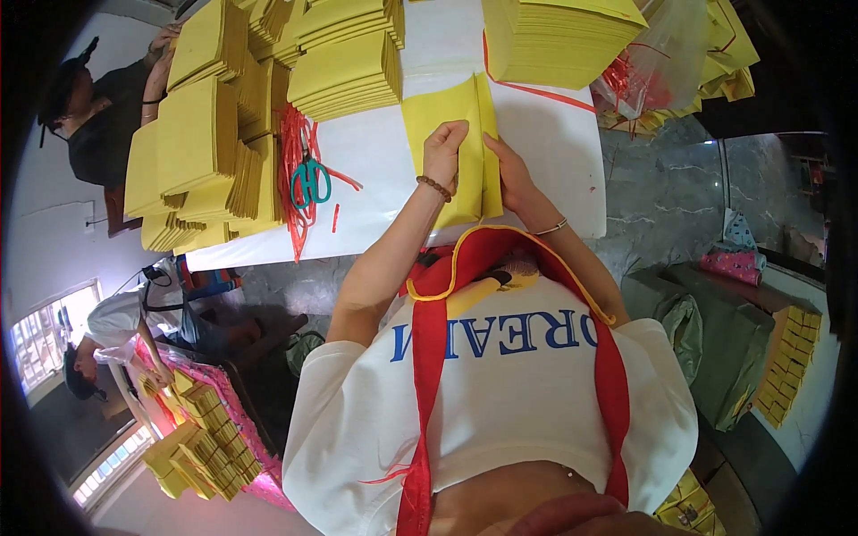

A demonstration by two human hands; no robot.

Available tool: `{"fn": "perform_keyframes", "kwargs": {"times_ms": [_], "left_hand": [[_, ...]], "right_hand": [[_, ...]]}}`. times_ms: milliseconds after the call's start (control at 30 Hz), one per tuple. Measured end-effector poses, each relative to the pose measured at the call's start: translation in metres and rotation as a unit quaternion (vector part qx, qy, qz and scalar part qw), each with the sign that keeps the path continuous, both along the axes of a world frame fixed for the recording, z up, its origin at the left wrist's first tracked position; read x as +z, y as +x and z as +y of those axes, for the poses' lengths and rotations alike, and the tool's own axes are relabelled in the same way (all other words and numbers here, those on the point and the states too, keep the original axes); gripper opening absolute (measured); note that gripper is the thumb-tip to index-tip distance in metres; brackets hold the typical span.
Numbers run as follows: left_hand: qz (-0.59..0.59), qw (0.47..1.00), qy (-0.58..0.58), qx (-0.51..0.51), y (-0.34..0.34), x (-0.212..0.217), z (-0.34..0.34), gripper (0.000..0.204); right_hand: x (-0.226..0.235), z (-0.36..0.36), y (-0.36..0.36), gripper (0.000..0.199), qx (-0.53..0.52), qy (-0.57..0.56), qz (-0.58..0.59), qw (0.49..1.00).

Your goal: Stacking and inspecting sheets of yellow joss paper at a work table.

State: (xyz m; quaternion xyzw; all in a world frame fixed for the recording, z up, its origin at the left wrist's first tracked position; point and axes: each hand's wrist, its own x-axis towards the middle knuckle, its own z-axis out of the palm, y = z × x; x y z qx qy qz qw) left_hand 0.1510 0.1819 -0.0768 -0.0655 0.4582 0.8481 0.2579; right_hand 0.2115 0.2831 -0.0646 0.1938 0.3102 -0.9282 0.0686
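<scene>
Left hand (444, 154) rests fist-closed on yellow paper (471, 170), right hand (514, 174) pinching its edge

Scissors (309, 166) left of held paper (475, 161)

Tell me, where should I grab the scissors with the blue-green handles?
Probably by the handle loops of the scissors, coming from the table's near edge. The loops face that edge, while the blades point away. Lift gently, because they lie among red strips that could snag.
</scene>
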Motion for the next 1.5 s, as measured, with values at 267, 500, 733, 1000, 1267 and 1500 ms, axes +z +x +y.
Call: {"fn": "perform_keyframes", "kwargs": {"times_ms": [267, 500, 733, 1000, 1267, 1500], "left_hand": [[-0.017, 1.000, 0.012, -0.001, -0.001, 0.003, -0.002, 0.015], [0.021, 0.999, -0.046, 0.010, -0.002, -0.001, 0.000, 0.014], [0.151, 0.975, -0.158, 0.037, 0.005, 0.014, 0.001, 0.025], [0.379, 0.835, -0.397, -0.044, 0.003, 0.032, 0.002, 0.032], [0.360, 0.841, -0.400, -0.060, 0.005, 0.022, 0.001, 0.051], [0.396, 0.823, -0.404, -0.052, 0.008, 0.034, -0.005, 0.052]], "right_hand": [[-0.004, 0.004, 0.000, 0.037, -0.008, -0.061, -0.021, 0.998], [-0.004, 0.004, 0.001, 0.039, 0.008, -0.075, -0.022, 0.997], [0.000, 0.004, 0.002, 0.044, -0.003, -0.103, -0.005, 0.995], [-0.009, 0.005, 0.002, 0.039, -0.024, -0.127, -0.006, 0.992], [-0.006, 0.002, 0.006, 0.024, -0.091, 0.033, -0.042, 0.994], [0.000, 0.007, 0.006, 0.021, -0.054, -0.009, -0.007, 0.998]]}}
